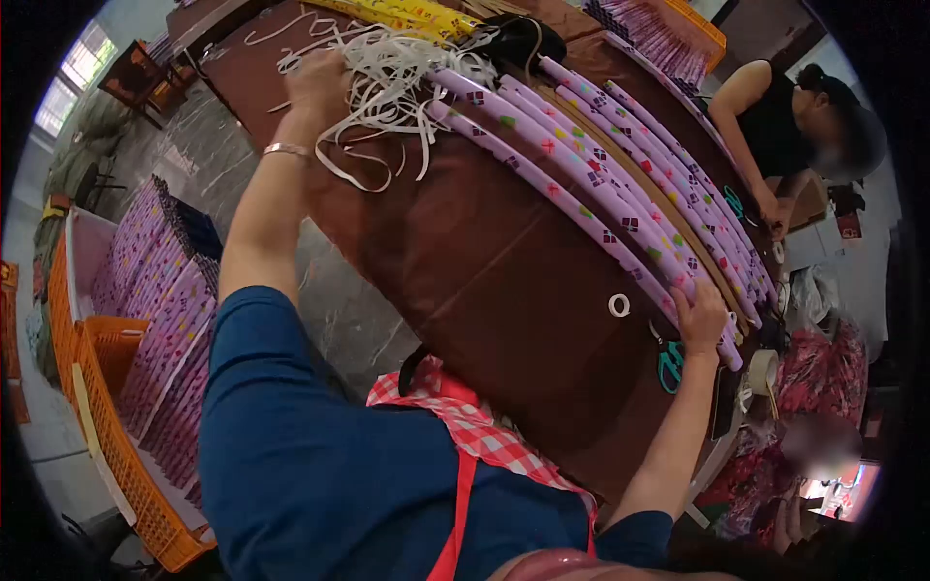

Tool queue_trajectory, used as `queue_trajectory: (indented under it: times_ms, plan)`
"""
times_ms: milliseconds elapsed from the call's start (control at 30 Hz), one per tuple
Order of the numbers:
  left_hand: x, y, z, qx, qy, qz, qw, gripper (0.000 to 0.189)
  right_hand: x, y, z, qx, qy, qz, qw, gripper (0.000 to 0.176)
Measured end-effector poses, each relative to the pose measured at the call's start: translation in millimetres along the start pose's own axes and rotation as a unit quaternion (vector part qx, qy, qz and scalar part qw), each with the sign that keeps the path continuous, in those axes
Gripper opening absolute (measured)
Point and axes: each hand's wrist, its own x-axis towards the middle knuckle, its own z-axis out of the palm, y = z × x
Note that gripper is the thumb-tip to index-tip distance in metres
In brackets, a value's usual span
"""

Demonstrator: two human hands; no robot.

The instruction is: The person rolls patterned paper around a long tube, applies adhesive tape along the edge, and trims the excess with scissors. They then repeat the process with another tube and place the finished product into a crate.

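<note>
My left hand [318, 81] is at the far left of the brown-covered table, beside a tangled heap of white strips [392, 73]. Its fingers look curled in, and what they hold is hidden behind the hand. Several long purple patterned rolls [572, 155] lie side by side across the table. Towards their right end, my right hand [704, 318] is wrapped over one roll, thumb apart from the fingers. Close to that hand lie teal-handled scissors [669, 370] and a small white ring [619, 305], perhaps a tape roll.
Yellow patterned rolls [417, 17] lie at the table's far edge. A co-worker [775, 116] works across the table, near a second pair of scissors [733, 201]. An orange crate [160, 504] full of purple rolls stands at my left. A tape roll [764, 372] sits at the right.
</note>
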Motion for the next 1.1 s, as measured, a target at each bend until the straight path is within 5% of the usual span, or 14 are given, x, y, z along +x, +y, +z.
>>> queue_trajectory:
  times_ms: [167, 233, 367, 433, 600, 733, 900, 967, 1067, 1100]
  plan:
    - [-154.6, -195.4, -10.8, -0.013, -0.026, -0.193, 0.981, 0.028, -3.3, 0.0, -10.9, -0.047, -0.112, 0.049, 0.991, 0.045]
    - [-244.2, -260.6, 7.1, -0.028, -0.031, -0.259, 0.965, 0.031, -9.7, 12.7, -3.1, -0.048, -0.056, 0.023, 0.997, 0.044]
    - [-414.5, -297.9, -11.1, -0.02, -0.085, -0.495, 0.865, 0.034, -8.5, 37.2, -0.5, -0.097, -0.11, 0.03, 0.989, 0.041]
    - [-493.6, -309.1, -24.1, 0.034, -0.059, -0.516, 0.854, 0.033, -7.8, 56.6, 8.2, -0.115, -0.125, -0.007, 0.986, 0.04]
    - [-585.1, -279.0, -72.3, 0.068, -0.075, -0.682, 0.725, 0.034, 4.3, 50.4, 14.4, -0.092, -0.121, -0.049, 0.987, 0.042]
    - [-617.6, -254.5, -81.0, 0.077, -0.126, -0.693, 0.706, 0.029, 25.3, 23.2, 27.6, -0.099, -0.158, -0.057, 0.981, 0.039]
    - [-609.1, -220.0, -64.1, 0.015, -0.245, -0.597, 0.764, 0.027, 52.4, -34.7, 19.9, 0.01, -0.114, -0.103, 0.988, 0.033]
    - [-615.9, -213.5, -50.1, 0.008, -0.227, -0.558, 0.798, 0.033, 56.1, -59.5, 5.1, 0.013, -0.125, -0.09, 0.988, 0.033]
    - [-592.3, -178.8, -62.0, 0.058, -0.127, -0.322, 0.936, 0.039, 53.4, -66.6, -5.4, 0.013, -0.141, -0.085, 0.986, 0.033]
    - [-592.7, -166.7, -66.5, 0.028, -0.154, -0.336, 0.929, 0.038, 50.8, -64.3, -9.1, 0.009, -0.145, -0.097, 0.985, 0.032]
